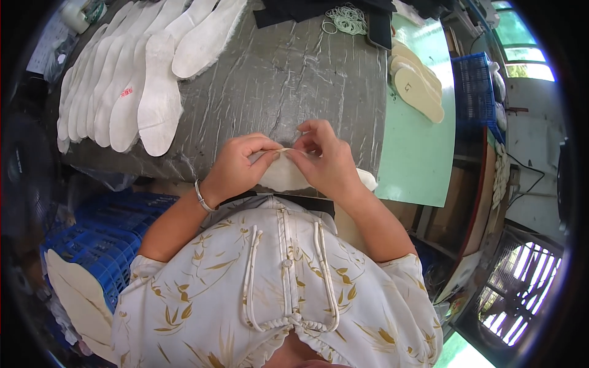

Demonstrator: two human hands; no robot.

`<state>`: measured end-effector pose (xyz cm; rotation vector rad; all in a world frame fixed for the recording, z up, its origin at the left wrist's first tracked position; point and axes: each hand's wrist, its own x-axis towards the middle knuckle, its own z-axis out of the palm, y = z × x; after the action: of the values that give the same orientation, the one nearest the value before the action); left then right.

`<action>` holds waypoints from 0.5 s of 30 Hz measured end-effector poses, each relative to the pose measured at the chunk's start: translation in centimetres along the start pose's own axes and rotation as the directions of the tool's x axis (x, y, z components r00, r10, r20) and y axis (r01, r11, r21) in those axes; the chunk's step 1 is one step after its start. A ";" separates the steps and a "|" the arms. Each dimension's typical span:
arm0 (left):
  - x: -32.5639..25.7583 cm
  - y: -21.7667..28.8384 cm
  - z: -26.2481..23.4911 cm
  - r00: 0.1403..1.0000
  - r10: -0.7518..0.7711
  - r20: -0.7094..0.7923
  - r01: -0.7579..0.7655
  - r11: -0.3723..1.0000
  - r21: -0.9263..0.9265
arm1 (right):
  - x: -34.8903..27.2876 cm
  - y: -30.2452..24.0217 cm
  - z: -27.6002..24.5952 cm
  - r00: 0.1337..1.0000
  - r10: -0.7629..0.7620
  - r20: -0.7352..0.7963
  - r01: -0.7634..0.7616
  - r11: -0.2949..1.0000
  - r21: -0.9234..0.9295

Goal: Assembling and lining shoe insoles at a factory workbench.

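At the front edge of the worktable, a white insole [283, 174] lies crosswise under my hands, and much of it is covered by them. My left hand [240, 164] is closed, its thumb and forefinger pinching the insole's far edge. Close beside it, my right hand [328, 162] pinches the same edge between thumb and finger, with its other fingers curled above. The fingertips of both hands nearly meet over a small raised part of the edge. To the left, several fuzzy white insoles [161, 98] lie overlapping in a row.
The dark worktable [257, 80] carries a heap of pale rubber bands [348, 20] and a black phone [379, 30] at the back. Beige insoles [419, 92] rest on a green board [417, 165] at the right. Blue crates stand at lower left [110, 245] and far right [475, 89].
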<state>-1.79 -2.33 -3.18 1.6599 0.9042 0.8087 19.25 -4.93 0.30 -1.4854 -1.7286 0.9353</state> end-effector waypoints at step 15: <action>8.7 -6.2 -1.3 0.822 -0.482 0.302 0.557 0.791 -0.252 | 7.2 5.7 -1.9 0.908 0.349 0.234 -0.326 0.936 -0.132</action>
<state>0.26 6.94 -8.21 1.0918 0.9472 0.3499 22.84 2.92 -3.28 -1.8321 -1.7382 1.2899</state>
